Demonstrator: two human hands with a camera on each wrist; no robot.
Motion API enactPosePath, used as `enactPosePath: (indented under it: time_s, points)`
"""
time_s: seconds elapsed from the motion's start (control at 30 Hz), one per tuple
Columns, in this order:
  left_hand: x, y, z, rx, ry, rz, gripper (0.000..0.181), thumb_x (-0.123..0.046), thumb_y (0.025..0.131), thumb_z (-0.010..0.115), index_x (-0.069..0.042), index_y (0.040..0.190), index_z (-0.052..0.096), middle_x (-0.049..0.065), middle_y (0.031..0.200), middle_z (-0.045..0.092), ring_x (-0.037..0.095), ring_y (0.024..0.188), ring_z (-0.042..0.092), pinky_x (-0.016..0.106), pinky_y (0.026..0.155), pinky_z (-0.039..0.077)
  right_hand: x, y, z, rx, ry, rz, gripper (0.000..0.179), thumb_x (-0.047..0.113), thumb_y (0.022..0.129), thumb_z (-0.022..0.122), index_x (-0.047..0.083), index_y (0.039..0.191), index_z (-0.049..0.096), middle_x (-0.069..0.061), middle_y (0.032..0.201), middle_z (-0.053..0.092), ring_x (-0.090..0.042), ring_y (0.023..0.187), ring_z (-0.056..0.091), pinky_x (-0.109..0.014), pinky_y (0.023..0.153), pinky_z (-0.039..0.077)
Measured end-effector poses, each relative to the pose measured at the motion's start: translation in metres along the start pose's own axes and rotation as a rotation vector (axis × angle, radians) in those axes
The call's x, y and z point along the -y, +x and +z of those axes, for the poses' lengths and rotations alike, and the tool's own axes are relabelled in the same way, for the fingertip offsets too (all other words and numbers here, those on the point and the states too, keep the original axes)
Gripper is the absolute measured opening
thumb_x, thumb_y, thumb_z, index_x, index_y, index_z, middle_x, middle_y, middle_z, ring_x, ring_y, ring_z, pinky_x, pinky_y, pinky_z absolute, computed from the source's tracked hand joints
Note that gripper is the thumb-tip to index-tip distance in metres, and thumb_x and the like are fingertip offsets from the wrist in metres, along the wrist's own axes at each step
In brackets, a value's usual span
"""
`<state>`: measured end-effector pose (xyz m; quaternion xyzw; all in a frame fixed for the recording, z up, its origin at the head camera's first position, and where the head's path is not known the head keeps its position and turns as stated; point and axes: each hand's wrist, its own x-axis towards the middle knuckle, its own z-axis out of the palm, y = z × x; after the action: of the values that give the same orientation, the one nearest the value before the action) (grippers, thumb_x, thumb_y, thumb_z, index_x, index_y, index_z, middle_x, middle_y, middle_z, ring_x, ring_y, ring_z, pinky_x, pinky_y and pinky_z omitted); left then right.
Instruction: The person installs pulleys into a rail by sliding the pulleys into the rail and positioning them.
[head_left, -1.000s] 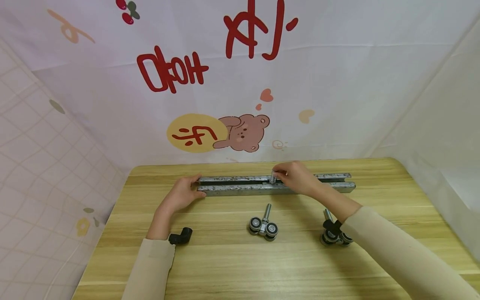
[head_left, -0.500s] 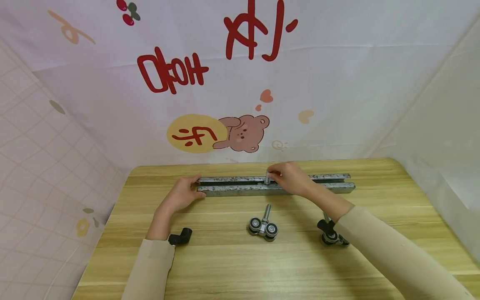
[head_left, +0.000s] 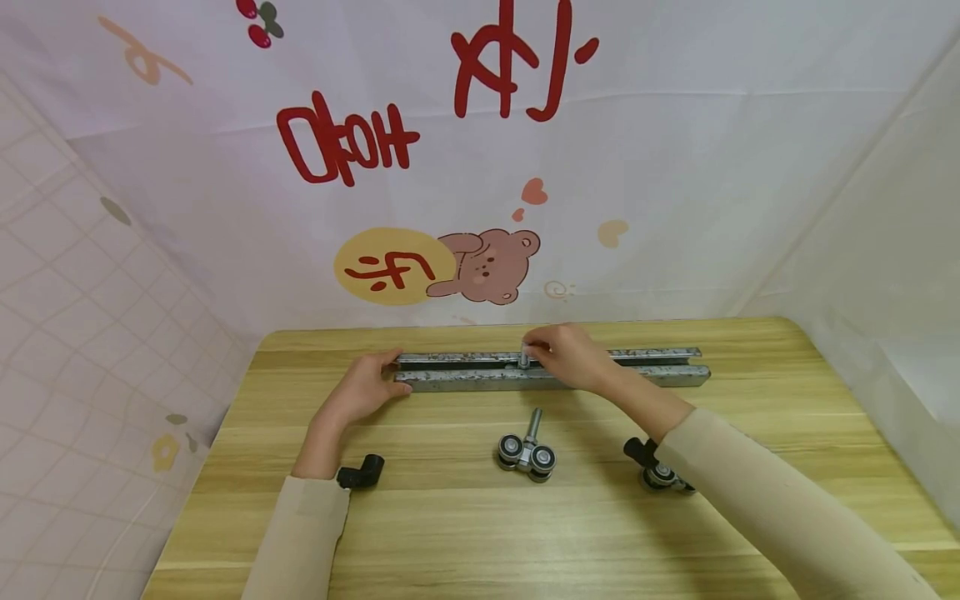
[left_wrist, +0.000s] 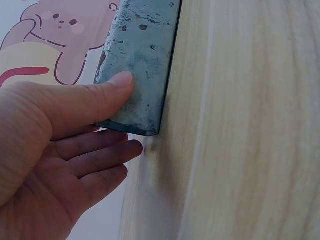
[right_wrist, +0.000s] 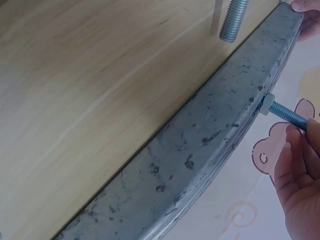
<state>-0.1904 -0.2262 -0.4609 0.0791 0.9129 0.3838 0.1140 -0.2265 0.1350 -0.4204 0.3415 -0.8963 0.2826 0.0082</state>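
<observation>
A slotted steel rail (head_left: 472, 382) with a pitted, speckled surface lies lengthwise along the back of the table. My left hand (head_left: 365, 386) grips its left end; in the left wrist view the thumb (left_wrist: 102, 102) presses flat on one face of the rail, with the fingers at the end. Near the rail's middle a threaded bolt (right_wrist: 286, 114) with a hex nut (right_wrist: 267, 103) stands up out of the slot. My right hand (head_left: 573, 356) pinches this bolt between thumb and fingers. Whatever carries the bolt inside the rail is hidden.
A roller trolley (head_left: 527, 457) with bearing wheels and a threaded stud lies in front of the rail. Another trolley (head_left: 660, 475) lies farther right, partly covered by the right forearm. A white printed cloth (head_left: 675, 167) hangs behind the table (head_left: 450, 533).
My right hand has moved steadily left along the rail, taking the upright threaded bolt with it in the slot. The left hand and the rail stay in place.
</observation>
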Motion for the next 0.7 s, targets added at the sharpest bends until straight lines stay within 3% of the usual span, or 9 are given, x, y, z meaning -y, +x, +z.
enactPosePath:
  time_s: [0.7]
  points:
    - [0.0,0.002,0.001,0.002,0.021,-0.003,0.077,-0.016,0.097,0.078,0.003,0.16,0.038,0.026,0.154,0.05,0.042,0.141,0.048,0.055,0.107,0.048,0.012,0.016,0.011,0.015,0.022,-0.021,0.017,0.005,0.103,0.067,-0.002,0.115,0.076,-0.01,0.097,0.075,-0.018,0.082,0.07,-0.036,0.074,0.058]
